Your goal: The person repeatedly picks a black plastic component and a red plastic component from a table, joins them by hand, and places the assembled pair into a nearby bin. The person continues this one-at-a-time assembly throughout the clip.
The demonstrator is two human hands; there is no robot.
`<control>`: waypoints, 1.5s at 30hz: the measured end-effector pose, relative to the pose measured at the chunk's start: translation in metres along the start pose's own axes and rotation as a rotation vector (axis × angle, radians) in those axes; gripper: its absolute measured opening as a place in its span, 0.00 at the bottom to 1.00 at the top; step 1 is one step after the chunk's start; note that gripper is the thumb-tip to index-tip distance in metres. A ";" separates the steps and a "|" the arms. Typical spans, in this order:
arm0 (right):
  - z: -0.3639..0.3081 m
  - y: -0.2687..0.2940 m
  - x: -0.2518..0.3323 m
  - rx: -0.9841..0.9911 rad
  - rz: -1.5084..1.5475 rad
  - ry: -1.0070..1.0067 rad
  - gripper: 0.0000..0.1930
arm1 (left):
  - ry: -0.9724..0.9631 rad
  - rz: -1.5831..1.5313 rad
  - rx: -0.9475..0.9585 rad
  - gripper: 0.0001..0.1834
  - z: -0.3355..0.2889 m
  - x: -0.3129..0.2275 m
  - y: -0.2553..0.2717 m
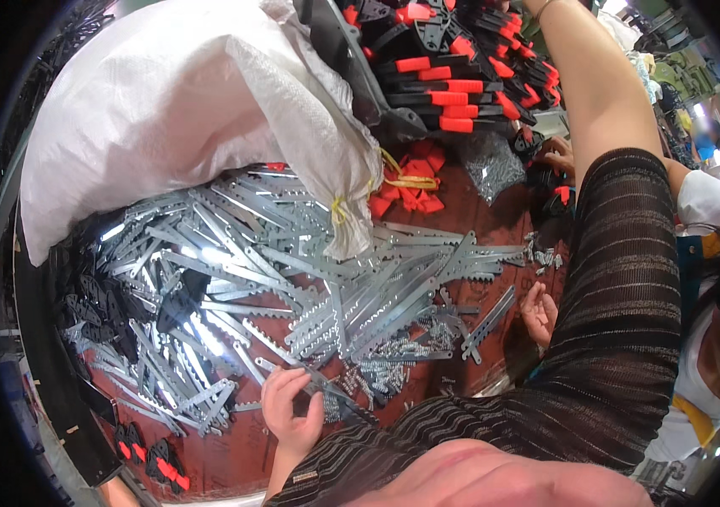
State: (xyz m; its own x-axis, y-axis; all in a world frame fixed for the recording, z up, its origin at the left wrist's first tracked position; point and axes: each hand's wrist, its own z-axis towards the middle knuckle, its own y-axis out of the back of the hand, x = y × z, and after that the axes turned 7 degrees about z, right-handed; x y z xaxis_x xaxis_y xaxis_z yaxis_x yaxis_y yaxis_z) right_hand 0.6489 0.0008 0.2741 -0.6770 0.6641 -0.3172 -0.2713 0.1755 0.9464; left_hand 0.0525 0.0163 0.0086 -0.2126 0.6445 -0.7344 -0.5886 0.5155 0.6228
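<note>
My left hand (290,410) is at the near edge of the table, palm turned inward, with fingers loosely bent and thumb apart from them. Its fingertips are beside toothed metal strips (326,382); whether they touch one I cannot tell. Nothing shows gripped in it. My right arm (600,93) stretches far forward to the upper edge, over the right end of a heap of black clamp-like parts with red tips (457,97). Only the wrist and a sliver of that hand show, and its fingers are cut off. Small springs (385,372) lie in front of the strips.
A white woven sack (149,110) covers the far left. Red plastic pieces (415,190) and a clear bag of small metal parts (492,165) lie beyond the strips. Black parts (102,313) lie left. A co-worker's hands (540,314) (556,158) are at the right.
</note>
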 end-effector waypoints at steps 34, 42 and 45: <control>-0.171 0.036 0.249 -1.080 0.822 0.691 0.16 | -0.133 0.010 -0.178 0.12 -0.002 -0.007 -0.008; -0.358 -0.038 0.339 -0.901 1.367 0.559 0.16 | -0.220 0.004 -0.365 0.12 -0.013 -0.002 -0.011; -0.432 -0.069 0.341 -0.724 1.372 0.424 0.17 | -0.151 0.038 -0.382 0.16 -0.013 0.000 0.010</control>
State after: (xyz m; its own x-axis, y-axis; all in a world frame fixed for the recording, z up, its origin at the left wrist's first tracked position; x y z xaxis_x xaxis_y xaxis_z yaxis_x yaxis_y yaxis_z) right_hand 0.1413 -0.0990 0.0740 -0.7679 -0.2378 0.5949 0.5026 -0.7994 0.3293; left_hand 0.0371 0.0140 0.0114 -0.1399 0.7496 -0.6469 -0.8355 0.2612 0.4834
